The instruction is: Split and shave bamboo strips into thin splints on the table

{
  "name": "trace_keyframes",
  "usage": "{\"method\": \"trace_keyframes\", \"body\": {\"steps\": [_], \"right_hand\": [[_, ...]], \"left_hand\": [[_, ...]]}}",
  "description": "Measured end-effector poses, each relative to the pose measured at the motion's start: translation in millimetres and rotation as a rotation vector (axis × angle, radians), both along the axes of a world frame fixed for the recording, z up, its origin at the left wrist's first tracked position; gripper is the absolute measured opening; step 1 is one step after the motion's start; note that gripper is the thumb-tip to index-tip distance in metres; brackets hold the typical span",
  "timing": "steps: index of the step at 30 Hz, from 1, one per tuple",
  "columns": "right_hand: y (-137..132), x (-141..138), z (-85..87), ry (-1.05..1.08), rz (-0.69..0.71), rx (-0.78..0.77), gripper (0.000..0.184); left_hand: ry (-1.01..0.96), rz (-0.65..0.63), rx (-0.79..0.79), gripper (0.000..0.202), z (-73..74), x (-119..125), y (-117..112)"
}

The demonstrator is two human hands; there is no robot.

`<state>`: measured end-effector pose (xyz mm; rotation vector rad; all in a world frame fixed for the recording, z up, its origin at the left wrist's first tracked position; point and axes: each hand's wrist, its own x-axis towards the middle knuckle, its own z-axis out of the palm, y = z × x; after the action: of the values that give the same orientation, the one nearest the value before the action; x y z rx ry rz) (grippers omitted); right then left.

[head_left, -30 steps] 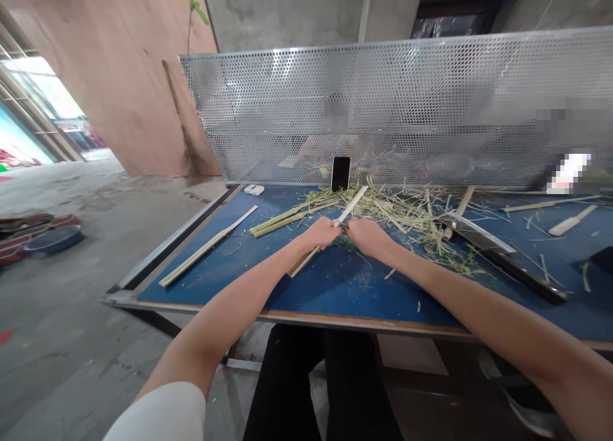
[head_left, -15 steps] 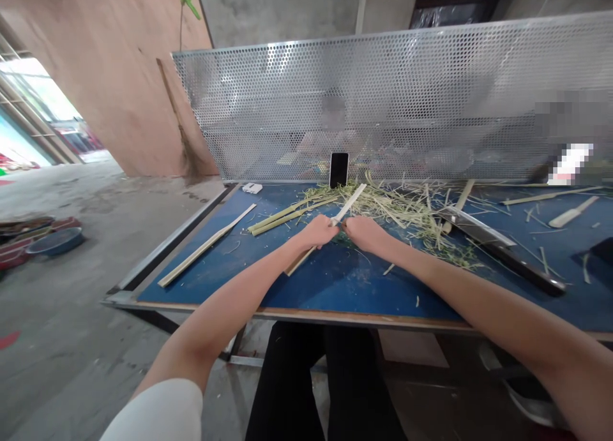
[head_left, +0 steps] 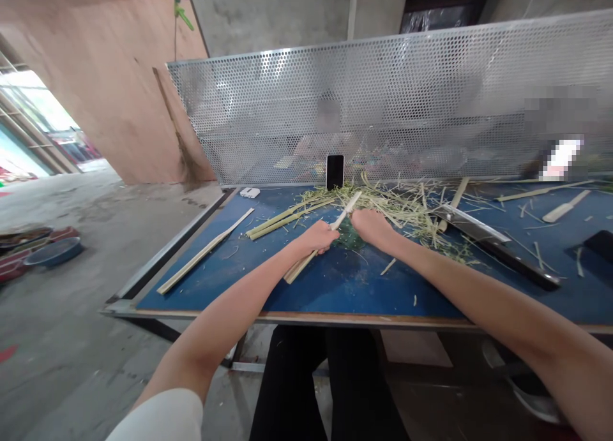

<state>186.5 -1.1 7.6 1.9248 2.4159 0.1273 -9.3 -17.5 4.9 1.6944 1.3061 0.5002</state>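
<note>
My left hand (head_left: 318,236) is closed around a pale bamboo strip (head_left: 301,267) that slants across the blue table (head_left: 306,294). The strip's far end points toward the phone. My right hand (head_left: 371,226) is closed around the same strip a little farther along, just right of the left hand. Whether it also holds a tool is hidden by the fingers. A small dark green patch of scrapings (head_left: 348,237) lies on the table between and under the hands.
A heap of bamboo shavings (head_left: 407,206) spreads behind the hands. A big cleaver (head_left: 493,247) lies to the right. More bamboo strips (head_left: 205,251) (head_left: 287,216) lie at left. A phone (head_left: 334,171) leans on the perforated metal screen (head_left: 383,103). A broom (head_left: 184,154) stands by the wall.
My right hand has slid a little away along the strip toward its far end, and my left hand has drawn slightly back. The view has shifted slightly.
</note>
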Motion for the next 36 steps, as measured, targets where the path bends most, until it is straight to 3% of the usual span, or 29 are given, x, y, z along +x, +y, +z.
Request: {"method": "trace_keyframes", "body": {"steps": [3, 6, 16, 22, 29, 33, 36], "right_hand": [[0, 0, -5.2, 0.043, 0.022, 0.016, 0.042], [-1, -7, -10.2, 0.051, 0.187, 0.003, 0.044], [-2, -13, -17.2, 0.018, 0.241, 0.012, 0.038], [-5, -15, -14.9, -0.057, 0.156, 0.065, 0.034], [-14, -22, -8.0, -0.044, 0.075, 0.092, 0.035], [-7, -18, -1.8, -0.029, -0.016, 0.121, 0.037], [-1, -5, 1.5, -0.032, -0.065, 0.121, 0.033]], "left_hand": [[0.176, -0.05, 0.185, 0.043, 0.3, -1, 4], [0.218, -0.084, 0.303, 0.042, 2.1, -2, 9], [0.224, -0.088, 0.366, 0.039, -0.1, -4, 10], [0.17, -0.11, 0.31, 0.038, -0.3, -7, 8], [0.115, -0.008, 0.183, 0.039, 3.5, -2, 6], [-0.034, 0.021, 0.018, 0.042, 6.7, 0, 0], [-0.093, -0.026, -0.09, 0.045, 7.5, 0, -6]]}}
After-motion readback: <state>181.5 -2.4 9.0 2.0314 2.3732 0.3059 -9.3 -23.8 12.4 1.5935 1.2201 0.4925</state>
